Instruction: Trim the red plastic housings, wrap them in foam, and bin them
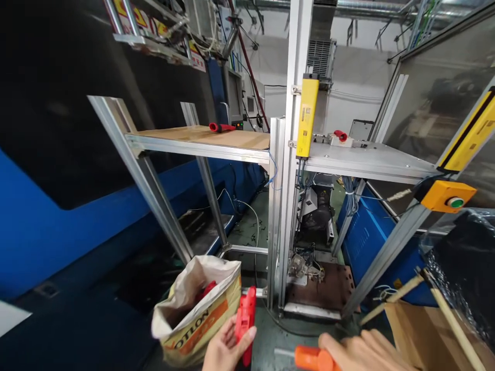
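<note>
Our left hand [224,346] pinches a red plastic part [245,318] at six o'clock, just beside the open paper sack [197,314] holding similar red pieces. Our right hand [363,350], at five o'clock, is wrapped around an orange-handled tool [311,358], kept low and ready.

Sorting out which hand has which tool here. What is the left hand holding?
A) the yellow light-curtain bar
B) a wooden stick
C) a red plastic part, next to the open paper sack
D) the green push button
C: the left hand closes its fingers on a red plastic part right beside the open paper sack, while the right hand holds an orange-handled tool.
</note>
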### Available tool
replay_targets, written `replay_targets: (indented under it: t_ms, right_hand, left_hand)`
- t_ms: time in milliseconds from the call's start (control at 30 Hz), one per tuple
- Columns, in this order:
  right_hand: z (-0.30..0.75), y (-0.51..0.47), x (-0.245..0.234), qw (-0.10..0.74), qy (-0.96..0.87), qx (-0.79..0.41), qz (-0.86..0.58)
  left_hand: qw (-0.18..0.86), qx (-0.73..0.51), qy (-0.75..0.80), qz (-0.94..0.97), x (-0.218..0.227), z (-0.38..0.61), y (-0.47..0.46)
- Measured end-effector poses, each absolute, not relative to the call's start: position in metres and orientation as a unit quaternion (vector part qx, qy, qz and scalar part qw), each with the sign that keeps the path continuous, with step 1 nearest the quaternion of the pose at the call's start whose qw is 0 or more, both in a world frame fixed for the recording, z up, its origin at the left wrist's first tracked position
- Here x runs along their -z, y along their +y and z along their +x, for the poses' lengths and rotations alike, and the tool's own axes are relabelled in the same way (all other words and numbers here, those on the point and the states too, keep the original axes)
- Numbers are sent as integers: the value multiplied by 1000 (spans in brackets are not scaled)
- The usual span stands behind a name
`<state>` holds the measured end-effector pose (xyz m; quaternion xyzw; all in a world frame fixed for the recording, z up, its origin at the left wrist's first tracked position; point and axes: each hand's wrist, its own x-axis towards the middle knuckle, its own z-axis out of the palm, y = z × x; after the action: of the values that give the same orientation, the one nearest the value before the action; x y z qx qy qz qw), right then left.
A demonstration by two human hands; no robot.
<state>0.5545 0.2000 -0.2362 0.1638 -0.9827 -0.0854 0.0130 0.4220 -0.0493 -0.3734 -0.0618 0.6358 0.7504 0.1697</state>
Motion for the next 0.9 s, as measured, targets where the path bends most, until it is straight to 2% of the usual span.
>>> replay_targets:
  t_ms: [67,200,300,400,467,567,667,733,833,900]
  right_hand:
    - [546,192,232,31,-984,97,146]
    - [534,178,214,-29,-980,106,165]
    - [529,169,198,-41,-984,103,137]
    - [524,167,193,-64,-982,97,147]
    - [522,168,199,-42,-982,95,155]
    - [523,172,212,7,-980,98,175]
    - [524,171,219,1,-976,105,192]
    - [523,168,216,-11,-980,105,166]
    - [521,163,210,-79,-977,99,170]
    - [520,161,211,-82,-978,96,168]
  left_hand:
    - [141,-716,683,-40,375,419,-54]
    - [63,-620,782,1,372,421,-62]
    - [20,-549,835,20,369,426,-66]
    - [-1,-520,853,37,368,430,-66]
    - [-17,-521,853,35,368,432,-64]
    - [-23,-547,837,25,365,432,-59]
    - [-6,-608,794,-5,362,424,-53]
    - [24,-673,739,-29,360,415,-50]
    - [91,-761,638,-66,358,404,-51]
    - [123,-799,581,-93,356,402,-53]
